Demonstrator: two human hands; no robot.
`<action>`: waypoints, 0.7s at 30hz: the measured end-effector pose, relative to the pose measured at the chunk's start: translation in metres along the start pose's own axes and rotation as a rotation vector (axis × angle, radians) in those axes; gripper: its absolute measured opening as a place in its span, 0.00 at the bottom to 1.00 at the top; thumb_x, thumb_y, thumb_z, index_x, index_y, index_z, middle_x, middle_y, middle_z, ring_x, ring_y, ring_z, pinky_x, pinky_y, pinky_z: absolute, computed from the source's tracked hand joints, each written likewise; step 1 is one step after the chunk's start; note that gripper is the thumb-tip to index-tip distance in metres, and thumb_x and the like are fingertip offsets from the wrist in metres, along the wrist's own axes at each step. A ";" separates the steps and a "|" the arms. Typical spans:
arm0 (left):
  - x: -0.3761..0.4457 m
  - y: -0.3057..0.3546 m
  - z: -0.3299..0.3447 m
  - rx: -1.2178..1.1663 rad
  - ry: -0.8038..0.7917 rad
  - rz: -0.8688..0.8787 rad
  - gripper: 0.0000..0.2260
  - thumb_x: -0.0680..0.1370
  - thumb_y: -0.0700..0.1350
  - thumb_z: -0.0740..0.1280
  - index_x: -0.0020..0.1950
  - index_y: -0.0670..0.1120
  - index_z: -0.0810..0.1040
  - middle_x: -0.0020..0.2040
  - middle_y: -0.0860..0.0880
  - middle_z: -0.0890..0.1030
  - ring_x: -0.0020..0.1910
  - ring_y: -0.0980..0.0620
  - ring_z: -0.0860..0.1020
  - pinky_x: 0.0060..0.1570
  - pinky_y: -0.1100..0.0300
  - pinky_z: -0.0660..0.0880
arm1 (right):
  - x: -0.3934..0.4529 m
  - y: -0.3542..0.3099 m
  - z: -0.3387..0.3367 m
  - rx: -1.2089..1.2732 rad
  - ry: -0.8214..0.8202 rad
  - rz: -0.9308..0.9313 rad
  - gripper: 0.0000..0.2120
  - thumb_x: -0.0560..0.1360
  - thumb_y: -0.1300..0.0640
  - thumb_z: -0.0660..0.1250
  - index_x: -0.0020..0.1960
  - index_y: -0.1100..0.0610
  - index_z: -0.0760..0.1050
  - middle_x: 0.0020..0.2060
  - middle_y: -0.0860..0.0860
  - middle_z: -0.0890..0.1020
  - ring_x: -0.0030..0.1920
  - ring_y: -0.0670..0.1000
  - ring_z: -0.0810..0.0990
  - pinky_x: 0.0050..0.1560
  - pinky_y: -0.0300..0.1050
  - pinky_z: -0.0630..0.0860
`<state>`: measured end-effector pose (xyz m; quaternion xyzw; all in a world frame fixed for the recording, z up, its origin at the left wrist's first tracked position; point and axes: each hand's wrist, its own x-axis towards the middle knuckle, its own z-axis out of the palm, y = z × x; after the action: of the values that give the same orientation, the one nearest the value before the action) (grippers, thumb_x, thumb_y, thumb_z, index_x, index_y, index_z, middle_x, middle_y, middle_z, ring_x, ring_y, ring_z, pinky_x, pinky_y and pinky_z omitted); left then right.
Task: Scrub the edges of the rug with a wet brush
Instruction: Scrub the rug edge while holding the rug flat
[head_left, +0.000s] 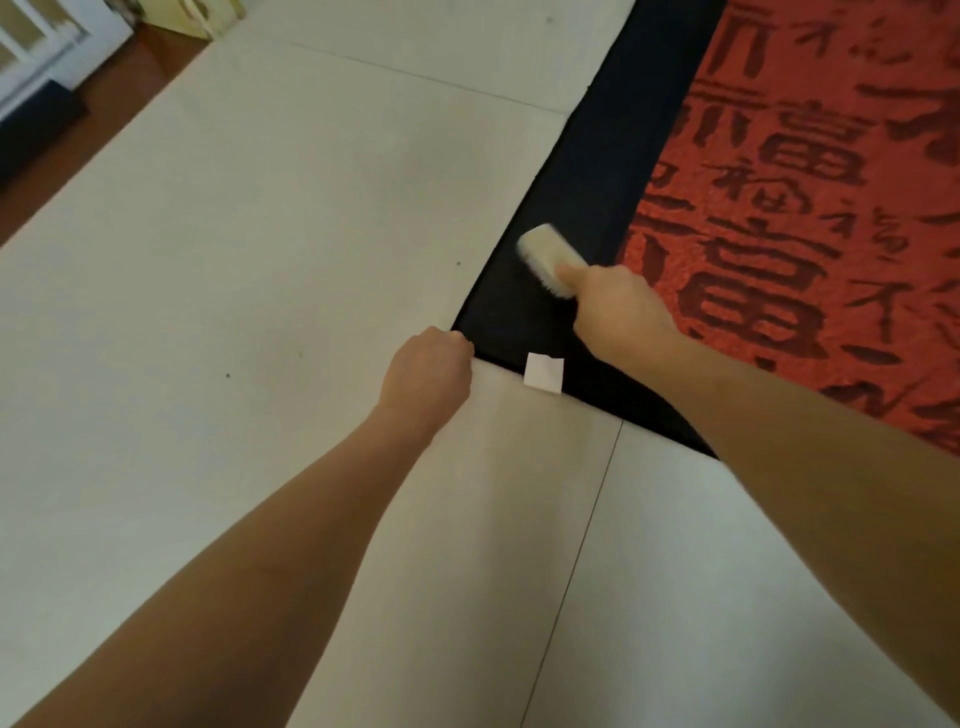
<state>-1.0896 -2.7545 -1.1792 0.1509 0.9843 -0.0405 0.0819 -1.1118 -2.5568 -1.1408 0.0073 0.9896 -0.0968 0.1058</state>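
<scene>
A: Is any writing showing on the rug (810, 171)?

B: Dark Chinese-style characters are running in rows across its red field, but they are lying tilted and blurred, so I am not making out any single one for certain.

A: And the white tag (543, 372) at the black border?

B: It is showing no print I can read.
</scene>
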 end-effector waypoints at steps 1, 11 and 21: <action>0.000 0.002 -0.001 -0.003 -0.010 -0.014 0.12 0.83 0.42 0.55 0.55 0.44 0.79 0.52 0.44 0.80 0.49 0.42 0.77 0.40 0.56 0.62 | -0.008 -0.009 0.002 0.006 0.010 0.036 0.21 0.77 0.66 0.56 0.68 0.55 0.68 0.50 0.61 0.76 0.49 0.63 0.79 0.43 0.53 0.74; -0.006 0.012 -0.014 0.035 0.009 -0.069 0.11 0.82 0.46 0.57 0.51 0.44 0.78 0.49 0.44 0.79 0.42 0.45 0.74 0.38 0.56 0.63 | -0.021 -0.007 0.018 0.007 0.021 0.006 0.21 0.77 0.65 0.55 0.68 0.50 0.66 0.44 0.58 0.77 0.39 0.59 0.75 0.37 0.50 0.69; -0.005 0.008 -0.013 -0.193 -0.013 -0.095 0.19 0.82 0.48 0.56 0.31 0.46 0.60 0.32 0.48 0.64 0.40 0.44 0.70 0.39 0.54 0.61 | -0.012 -0.004 0.002 -0.047 -0.004 0.001 0.20 0.77 0.65 0.55 0.67 0.53 0.68 0.46 0.59 0.76 0.47 0.62 0.79 0.39 0.50 0.70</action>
<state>-1.0848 -2.7467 -1.1657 0.0950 0.9892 0.0496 0.1002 -1.0998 -2.5610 -1.1398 0.0053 0.9914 -0.0734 0.1080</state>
